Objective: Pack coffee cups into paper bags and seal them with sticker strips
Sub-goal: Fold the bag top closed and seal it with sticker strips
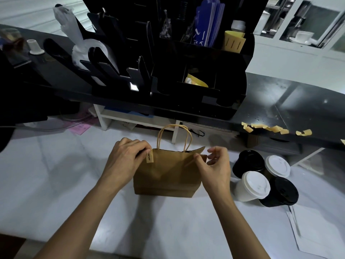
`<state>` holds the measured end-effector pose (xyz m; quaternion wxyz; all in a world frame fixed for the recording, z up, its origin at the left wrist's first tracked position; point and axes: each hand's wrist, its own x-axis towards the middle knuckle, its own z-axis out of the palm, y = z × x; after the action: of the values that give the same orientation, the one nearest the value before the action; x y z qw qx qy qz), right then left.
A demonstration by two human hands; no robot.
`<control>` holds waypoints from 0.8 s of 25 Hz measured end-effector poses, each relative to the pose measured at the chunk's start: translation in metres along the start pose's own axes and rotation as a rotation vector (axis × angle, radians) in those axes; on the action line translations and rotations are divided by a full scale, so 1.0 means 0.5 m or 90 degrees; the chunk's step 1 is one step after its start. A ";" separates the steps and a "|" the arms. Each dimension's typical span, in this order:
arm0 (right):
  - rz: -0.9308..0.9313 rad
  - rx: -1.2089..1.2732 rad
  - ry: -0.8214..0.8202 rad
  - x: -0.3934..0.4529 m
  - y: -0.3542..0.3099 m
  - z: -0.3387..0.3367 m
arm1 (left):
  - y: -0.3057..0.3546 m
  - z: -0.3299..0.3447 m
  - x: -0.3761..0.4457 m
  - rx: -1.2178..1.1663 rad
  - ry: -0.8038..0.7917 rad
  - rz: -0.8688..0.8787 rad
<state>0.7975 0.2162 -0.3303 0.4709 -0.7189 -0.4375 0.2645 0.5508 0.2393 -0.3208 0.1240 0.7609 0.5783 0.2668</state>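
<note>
A brown paper bag (166, 176) with twisted paper handles stands upright in the middle of the white table. My left hand (125, 157) grips the bag's top left corner, where a tan sticker strip (149, 158) with black print hangs down from my fingers. My right hand (216, 165) pinches the bag's top right edge between thumb and forefinger; the other fingers are spread. To the right of the bag stand several lidded coffee cups: a white-lidded cup (253, 186) in front, a black-lidded cup (247, 161) behind it. What is inside the bag is hidden.
A black organiser rack (168, 71) with bags, sleeves and cutlery fills the counter behind. Loose tan sticker strips (268, 128) hang along the black counter edge at right. A white paper sheet (317, 232) lies at the front right. A white shelf (138, 120) stands under the counter.
</note>
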 end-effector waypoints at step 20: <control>-0.126 -0.014 -0.104 0.030 0.034 -0.031 | 0.160 0.086 -0.016 -0.024 0.071 0.070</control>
<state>0.8235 0.2195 -0.3390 0.4499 -0.6534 -0.5458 0.2696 0.6382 0.2129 -0.3187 0.0914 0.7730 0.5367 0.3257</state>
